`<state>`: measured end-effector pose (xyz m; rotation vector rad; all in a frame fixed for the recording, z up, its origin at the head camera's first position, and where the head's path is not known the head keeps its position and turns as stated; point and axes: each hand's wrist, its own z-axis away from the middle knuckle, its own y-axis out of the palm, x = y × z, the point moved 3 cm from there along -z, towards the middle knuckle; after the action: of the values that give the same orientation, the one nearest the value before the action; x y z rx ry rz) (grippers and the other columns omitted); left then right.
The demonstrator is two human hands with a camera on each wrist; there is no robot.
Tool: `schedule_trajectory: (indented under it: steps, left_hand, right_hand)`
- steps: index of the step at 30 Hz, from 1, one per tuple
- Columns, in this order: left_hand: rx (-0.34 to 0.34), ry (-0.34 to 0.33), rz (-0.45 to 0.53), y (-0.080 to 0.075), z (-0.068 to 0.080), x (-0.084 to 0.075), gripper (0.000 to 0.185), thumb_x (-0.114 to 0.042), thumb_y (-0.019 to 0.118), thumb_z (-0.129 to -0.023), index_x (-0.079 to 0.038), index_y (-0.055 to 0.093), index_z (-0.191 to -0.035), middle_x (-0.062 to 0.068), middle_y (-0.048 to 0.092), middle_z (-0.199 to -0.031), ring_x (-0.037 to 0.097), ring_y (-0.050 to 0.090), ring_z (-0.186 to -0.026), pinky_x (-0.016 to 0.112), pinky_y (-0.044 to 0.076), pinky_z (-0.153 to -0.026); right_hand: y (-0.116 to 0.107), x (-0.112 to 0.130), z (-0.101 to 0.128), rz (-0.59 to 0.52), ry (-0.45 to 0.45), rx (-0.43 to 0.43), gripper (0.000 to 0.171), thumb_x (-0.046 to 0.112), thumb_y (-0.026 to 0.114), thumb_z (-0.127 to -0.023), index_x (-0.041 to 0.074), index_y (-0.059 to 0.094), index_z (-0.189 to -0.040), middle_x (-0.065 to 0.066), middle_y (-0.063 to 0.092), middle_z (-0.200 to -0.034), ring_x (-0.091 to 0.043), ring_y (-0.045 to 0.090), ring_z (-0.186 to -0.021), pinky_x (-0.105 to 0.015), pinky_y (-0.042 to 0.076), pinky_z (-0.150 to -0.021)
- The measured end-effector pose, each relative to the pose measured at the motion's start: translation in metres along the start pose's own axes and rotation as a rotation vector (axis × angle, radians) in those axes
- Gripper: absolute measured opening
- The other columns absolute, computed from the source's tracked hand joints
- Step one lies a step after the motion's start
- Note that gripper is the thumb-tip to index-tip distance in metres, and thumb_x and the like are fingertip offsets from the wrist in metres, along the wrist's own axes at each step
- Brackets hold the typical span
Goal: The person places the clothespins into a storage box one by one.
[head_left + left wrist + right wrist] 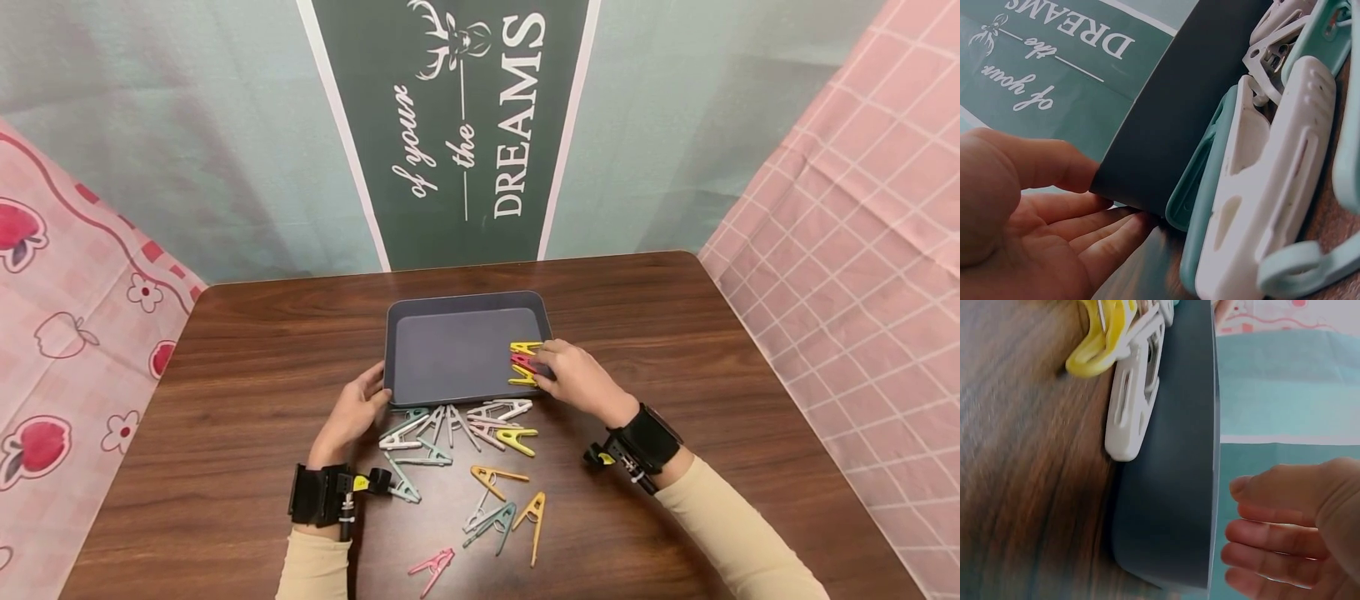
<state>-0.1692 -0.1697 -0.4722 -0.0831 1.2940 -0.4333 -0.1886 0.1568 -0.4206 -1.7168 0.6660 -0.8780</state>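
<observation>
A dark grey tray sits mid-table. Clipped on its right rim are a yellow peg, a red peg and another yellow peg. My right hand reaches over that rim, fingertips right beside these pegs; in the right wrist view its fingers lie loosely bent beyond the tray wall, holding nothing that shows. My left hand rests against the tray's front left corner, thumb touching the wall, fingers straight. A pile of white and teal pegs lies along the front edge.
Loose pegs lie nearer me: two orange, a grey-teal pair, a pink one. A white peg and a yellow peg lean on the tray's outside. Brown wooden table; green banner behind.
</observation>
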Motion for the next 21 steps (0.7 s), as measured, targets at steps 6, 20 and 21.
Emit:
schedule_trajectory:
  steps: [6, 20, 21]
  left_hand:
    - [-0.003, -0.003, 0.0, -0.001, -0.001, 0.0, 0.059, -0.003, 0.041, -0.099, 0.001, 0.016, -0.153, 0.028, 0.03, -0.154, 0.04, 0.033, -0.143, 0.052, 0.032, -0.116]
    - [-0.009, 0.012, 0.035, 0.001, -0.003, 0.001, 0.059, -0.001, 0.043, -0.098, 0.005, 0.018, -0.152, 0.03, 0.033, -0.152, 0.04, 0.035, -0.142, 0.049, 0.032, -0.116]
    - [-0.007, 0.016, 0.029, 0.001, -0.003, 0.002, 0.059, -0.001, 0.042, -0.098, 0.005, 0.018, -0.151, 0.03, 0.033, -0.152, 0.041, 0.035, -0.142, 0.05, 0.032, -0.116]
  right_hand:
    - [0.0, 0.007, 0.007, -0.023, -0.016, 0.032, 0.025, 0.016, 0.075, -0.082, 0.002, 0.072, -0.103, -0.01, 0.068, -0.096, -0.019, 0.063, -0.086, -0.034, 0.055, -0.073]
    - [0.002, 0.02, 0.023, -0.052, -0.051, 0.037, 0.018, 0.016, 0.075, -0.083, 0.007, 0.072, -0.098, -0.005, 0.066, -0.094, -0.018, 0.063, -0.088, -0.033, 0.055, -0.077]
    - [0.001, 0.021, 0.025, -0.053, -0.054, 0.026, 0.018, 0.016, 0.075, -0.083, 0.006, 0.072, -0.098, -0.005, 0.066, -0.095, -0.018, 0.063, -0.088, -0.033, 0.055, -0.077]
